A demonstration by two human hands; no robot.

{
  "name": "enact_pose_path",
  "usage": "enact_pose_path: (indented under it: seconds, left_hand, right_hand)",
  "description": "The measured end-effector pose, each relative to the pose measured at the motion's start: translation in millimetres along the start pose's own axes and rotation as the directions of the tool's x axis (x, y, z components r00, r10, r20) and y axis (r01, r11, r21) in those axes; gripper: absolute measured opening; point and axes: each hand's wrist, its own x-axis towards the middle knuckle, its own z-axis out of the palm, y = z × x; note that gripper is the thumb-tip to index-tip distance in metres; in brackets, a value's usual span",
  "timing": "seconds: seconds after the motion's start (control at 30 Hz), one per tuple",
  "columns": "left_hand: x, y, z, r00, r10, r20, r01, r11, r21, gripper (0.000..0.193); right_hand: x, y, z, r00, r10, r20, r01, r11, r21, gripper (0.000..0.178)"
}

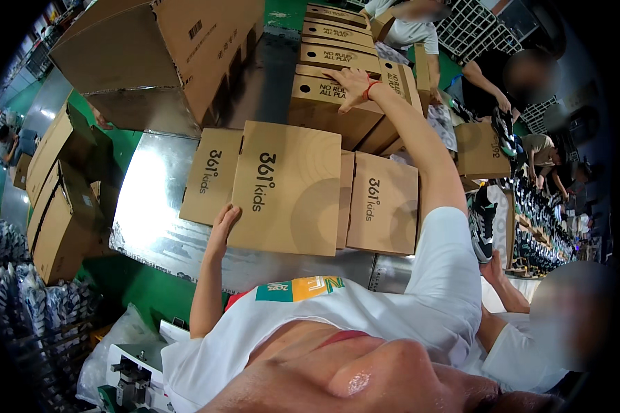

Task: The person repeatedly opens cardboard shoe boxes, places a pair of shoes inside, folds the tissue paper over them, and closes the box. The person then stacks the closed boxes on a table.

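In front of me a brown cardboard shoebox with dark print lies on top of other boxes. My left hand grips its lower left edge, fingers bent against the corner. A second brown shoebox shows partly from under it on the left, and another shoebox lies to its right. My right arm stretches forward. A red string is round its wrist, and my right hand lies with fingers spread on the nearest box of a row of shoeboxes at the far side.
A large open carton stands at the far left of the metal table. More cartons are stacked left of it. Co-workers are close on the right, one holding a dark shoe; another dark shoe is near my right elbow.
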Motion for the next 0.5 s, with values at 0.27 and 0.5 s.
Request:
enact_pose_path:
  seconds: [0.27,0.5]
  left_hand:
    - [8,-13,-7,1.0,0.017,-0.004,-0.017,1.0,-0.01,0.049]
    - [18,-11,-22,0.993,0.086,0.08,-0.092,0.994,0.065,0.055]
  right_hand:
    - [-21,-30,-84,0.855,-0.266,-0.446,0.211,0.963,-0.169,0.088]
    - [-171,-73,-232,0.706,-0.533,-0.467,0.432,0.846,-0.312,0.077]
